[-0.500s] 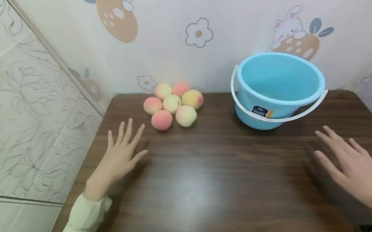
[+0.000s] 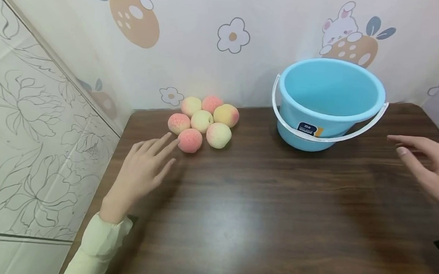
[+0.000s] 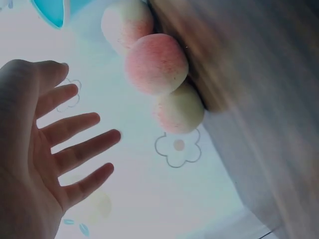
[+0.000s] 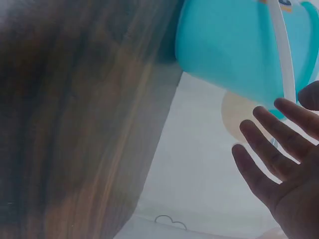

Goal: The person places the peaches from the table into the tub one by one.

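Note:
Several peaches, pink, cream and yellow, lie bunched at the back left of the table. My left hand hovers just in front of them, its fingertips overlapping the nearest pink peach in the head view. In the left wrist view the fingers of that hand are spread, with a gap to the pink peach. A light blue bucket with a white handle stands upright at the back right. My right hand is beside it on the right, holding nothing, fingers extended toward the bucket.
The dark wooden table reaches back to a wall printed with rabbits, fruit and flowers. Along the left side runs a white panel with flower line drawings. The bucket's handle hangs down across its front.
My left hand has come up and closer to the peaches, its fingers less widely spread. My right hand has shifted up and to the right, alongside the bucket. The peaches and bucket stay put.

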A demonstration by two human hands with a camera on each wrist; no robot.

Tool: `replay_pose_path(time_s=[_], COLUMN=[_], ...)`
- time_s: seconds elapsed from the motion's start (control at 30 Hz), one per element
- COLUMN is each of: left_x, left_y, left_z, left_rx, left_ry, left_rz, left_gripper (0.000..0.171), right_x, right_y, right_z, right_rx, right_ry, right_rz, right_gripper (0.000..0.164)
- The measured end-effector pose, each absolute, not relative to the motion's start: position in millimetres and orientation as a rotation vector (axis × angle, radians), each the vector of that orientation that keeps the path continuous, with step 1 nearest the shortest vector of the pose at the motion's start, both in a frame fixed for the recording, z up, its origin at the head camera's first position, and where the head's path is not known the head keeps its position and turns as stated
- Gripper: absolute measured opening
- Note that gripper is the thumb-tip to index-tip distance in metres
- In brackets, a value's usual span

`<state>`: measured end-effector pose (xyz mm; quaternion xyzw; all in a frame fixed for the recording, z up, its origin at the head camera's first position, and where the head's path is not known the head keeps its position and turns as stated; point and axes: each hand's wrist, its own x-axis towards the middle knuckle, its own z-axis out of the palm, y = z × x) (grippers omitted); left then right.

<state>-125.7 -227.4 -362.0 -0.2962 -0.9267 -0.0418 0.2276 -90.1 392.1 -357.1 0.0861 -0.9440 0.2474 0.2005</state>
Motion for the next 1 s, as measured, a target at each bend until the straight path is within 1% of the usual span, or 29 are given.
replay_pose_path(time_s=[0.23,0.47,0.6,0.73,1.0], left_x=[-137,-149,-157,-164,-177], left_y=[-217,-203,-194,-185,-166], left_z=[-352,-351,-351,-350,-353], left_rx=[-0.891,-0.935,-0.961,-1.006,-1.126], left_ry=[-2.504,-2.475,-2.470,-2.487,-2.528], left_rz=[-0.135,-0.090,-0.065,-0.026,0.018], left_gripper=[0.048,0.041,0.041,0.045,0.050], right_x=[-118,-149,-167,-180,-205], right_y=[409,412,411,408,406], right_z=[-345,-326,-313,-302,-289], right_rx=[0.196,0.168,0.142,0.088,0.054], right_ry=[-2.572,-2.558,-2.588,-2.648,-2.719], right_rz=[1.002,1.035,0.978,0.935,0.978], right_gripper=[0.038,0.039,0.041,0.045,0.048])
